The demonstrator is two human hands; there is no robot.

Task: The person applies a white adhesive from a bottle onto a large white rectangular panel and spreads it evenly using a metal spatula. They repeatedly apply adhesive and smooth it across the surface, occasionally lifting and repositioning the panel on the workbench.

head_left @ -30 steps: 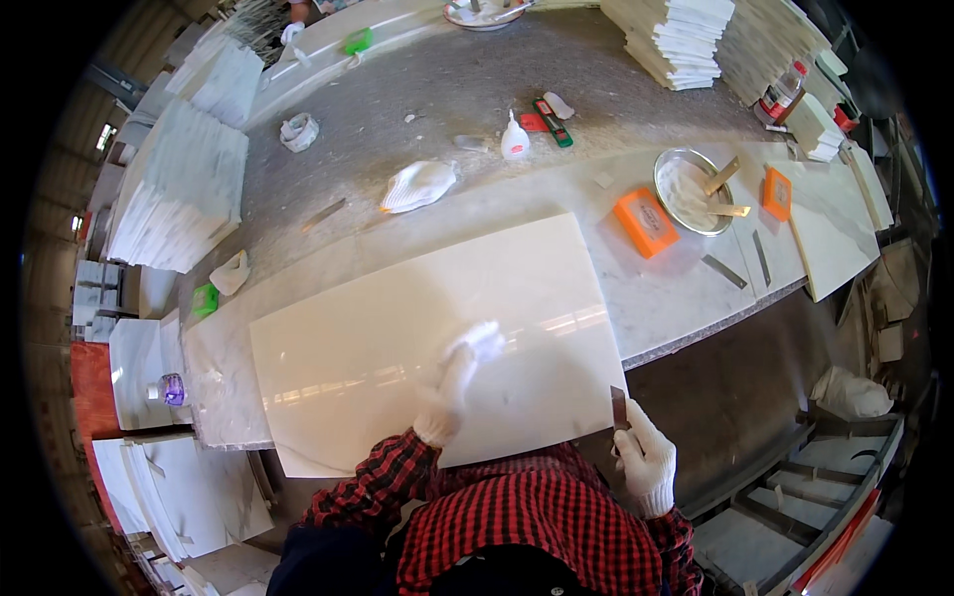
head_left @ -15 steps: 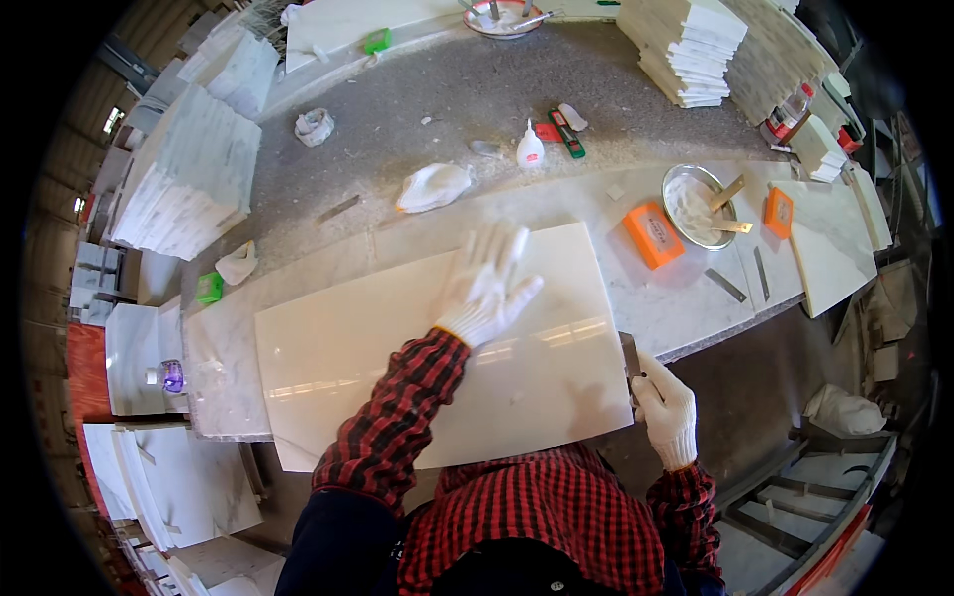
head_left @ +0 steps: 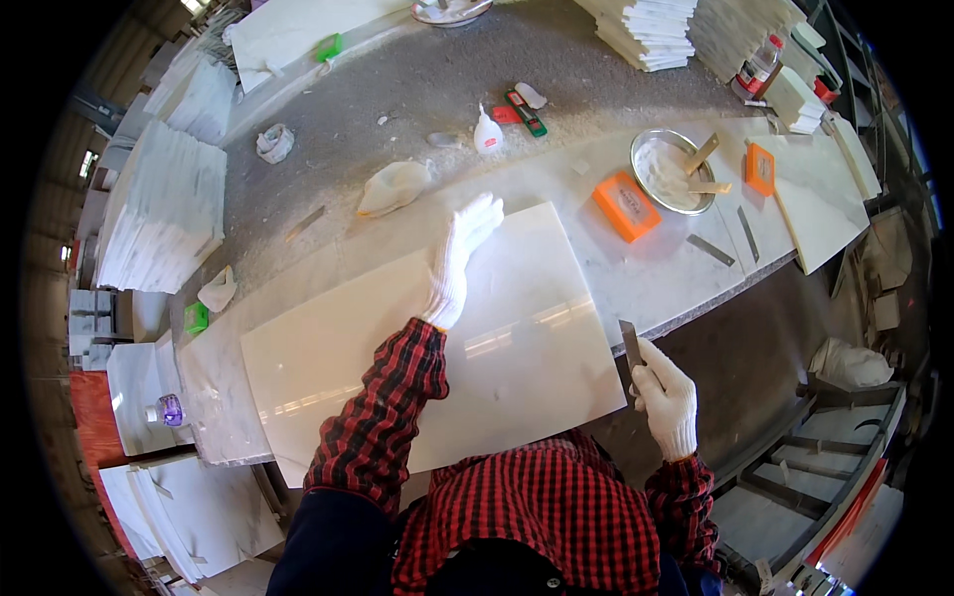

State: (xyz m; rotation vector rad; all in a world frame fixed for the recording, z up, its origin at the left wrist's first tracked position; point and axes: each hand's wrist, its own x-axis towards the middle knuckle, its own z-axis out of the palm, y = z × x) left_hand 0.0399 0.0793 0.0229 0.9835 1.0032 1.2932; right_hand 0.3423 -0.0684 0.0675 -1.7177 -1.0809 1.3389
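Apparently for wiping, left hand (head_left: 460, 256) is held, fingers together, over pale slab (head_left: 527, 382) on surface (head_left: 668, 286); blade (head_left: 629, 343) is clamped in fingers of right hand (head_left: 670, 399); light contact is called for next.

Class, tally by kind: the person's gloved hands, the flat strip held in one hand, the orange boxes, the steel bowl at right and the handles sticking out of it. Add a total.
Gloved hands: 2
Held flat strip: 1
Orange boxes: 2
Steel bowl: 1
Handles: 2
Total: 8
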